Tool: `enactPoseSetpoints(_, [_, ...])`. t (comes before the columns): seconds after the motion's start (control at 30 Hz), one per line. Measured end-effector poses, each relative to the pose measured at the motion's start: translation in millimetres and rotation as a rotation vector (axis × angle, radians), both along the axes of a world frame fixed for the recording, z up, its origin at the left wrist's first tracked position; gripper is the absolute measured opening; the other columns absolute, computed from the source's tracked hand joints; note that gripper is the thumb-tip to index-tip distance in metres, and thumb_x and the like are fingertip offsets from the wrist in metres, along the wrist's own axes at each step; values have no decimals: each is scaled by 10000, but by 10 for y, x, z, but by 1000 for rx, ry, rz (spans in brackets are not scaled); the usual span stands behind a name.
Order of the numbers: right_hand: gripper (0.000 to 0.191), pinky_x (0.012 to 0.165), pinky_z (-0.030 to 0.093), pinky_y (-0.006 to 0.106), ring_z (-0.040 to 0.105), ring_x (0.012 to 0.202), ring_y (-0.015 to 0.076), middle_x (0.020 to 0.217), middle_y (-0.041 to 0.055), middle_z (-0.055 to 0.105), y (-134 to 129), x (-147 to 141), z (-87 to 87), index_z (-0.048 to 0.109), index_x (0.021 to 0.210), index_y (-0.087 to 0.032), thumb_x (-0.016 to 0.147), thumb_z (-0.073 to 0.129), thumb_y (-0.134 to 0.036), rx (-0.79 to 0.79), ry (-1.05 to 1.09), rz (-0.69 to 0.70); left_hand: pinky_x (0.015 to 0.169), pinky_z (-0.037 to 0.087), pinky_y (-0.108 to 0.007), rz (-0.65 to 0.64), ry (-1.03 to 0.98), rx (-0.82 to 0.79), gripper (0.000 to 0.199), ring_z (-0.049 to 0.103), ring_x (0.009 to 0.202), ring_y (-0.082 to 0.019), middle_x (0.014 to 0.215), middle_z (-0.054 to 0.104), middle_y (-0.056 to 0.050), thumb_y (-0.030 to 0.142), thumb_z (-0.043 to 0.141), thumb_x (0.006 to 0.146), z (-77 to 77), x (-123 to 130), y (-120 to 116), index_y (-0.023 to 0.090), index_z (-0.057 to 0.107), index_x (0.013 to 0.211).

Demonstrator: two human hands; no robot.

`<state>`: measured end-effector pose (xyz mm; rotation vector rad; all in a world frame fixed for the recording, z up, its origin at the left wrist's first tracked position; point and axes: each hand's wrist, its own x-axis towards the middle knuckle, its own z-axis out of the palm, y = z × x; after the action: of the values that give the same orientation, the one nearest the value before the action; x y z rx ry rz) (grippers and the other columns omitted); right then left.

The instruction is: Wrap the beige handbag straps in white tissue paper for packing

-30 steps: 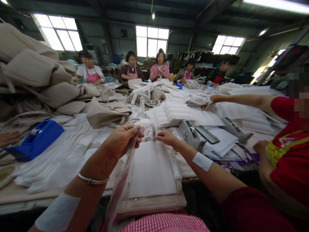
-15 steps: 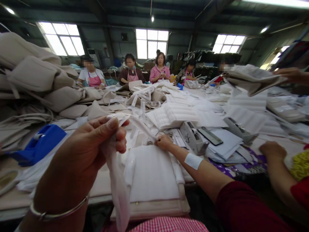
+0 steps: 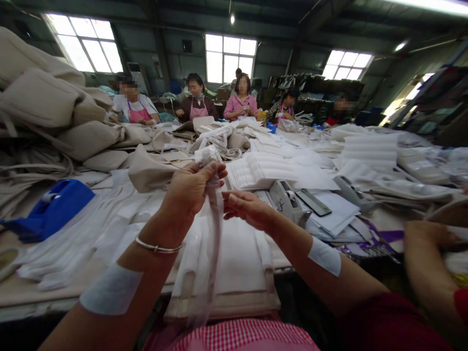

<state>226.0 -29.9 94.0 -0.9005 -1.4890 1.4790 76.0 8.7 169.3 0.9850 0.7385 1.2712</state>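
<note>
My left hand (image 3: 197, 187) pinches a long strap wrapped in translucent plastic (image 3: 215, 214). Its upper end stands above my fingers and the rest hangs down toward my lap. Beside the strap, my right hand (image 3: 246, 207) has its fingers loosely bent and apart, with the tips close to the strap's edge; whether they touch it is hard to see. Below both hands lies a beige bag (image 3: 252, 302) at the table edge. A white foam sheet (image 3: 241, 258) covers it, and white wrapping surrounds its handles.
A blue tape dispenser (image 3: 54, 209) stands left, a grey tape dispenser (image 3: 287, 200) right, near a phone (image 3: 313, 202) on papers. Beige bags (image 3: 44, 97) are heaped left; foam sheets (image 3: 263, 168) are stacked ahead. A co-worker's arm (image 3: 427, 258) reaches in at right; several people sit opposite.
My left hand has moved away from me and right with the strap. My right hand has let go of the stretched strap and risen beside it. The co-worker's raised bag at right has come down.
</note>
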Motion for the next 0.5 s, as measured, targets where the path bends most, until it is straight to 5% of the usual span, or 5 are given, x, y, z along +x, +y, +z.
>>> enactPoseSetpoints(0.13, [399,710,542,335,679,682,165,760,55,718,-301,-375,-56,662,844,-118,651,807,-435,-224,186,21,583,539,-238,57,13,84,78,676,641,-140,733,700,-43,150,702,785,30,110,170,106,645,814])
enactPoseSetpoints(0.3, [403,550,538,292,682,629,177,731,61,721,-428,-369,-227,656,818,-110,649,798,-447,-345,175,134,582,522,-227,119,-16,113,47,668,631,-133,707,689,-34,138,643,834,44,10,397,111,627,799])
enactPoseSetpoints(0.5, [272,636,552,334,619,467,119,626,15,696,-335,-207,-133,659,776,-117,731,731,-376,-135,123,-59,522,495,-250,-334,201,27,345,610,528,-142,588,643,-32,455,744,755,-431,-143,64,129,641,710])
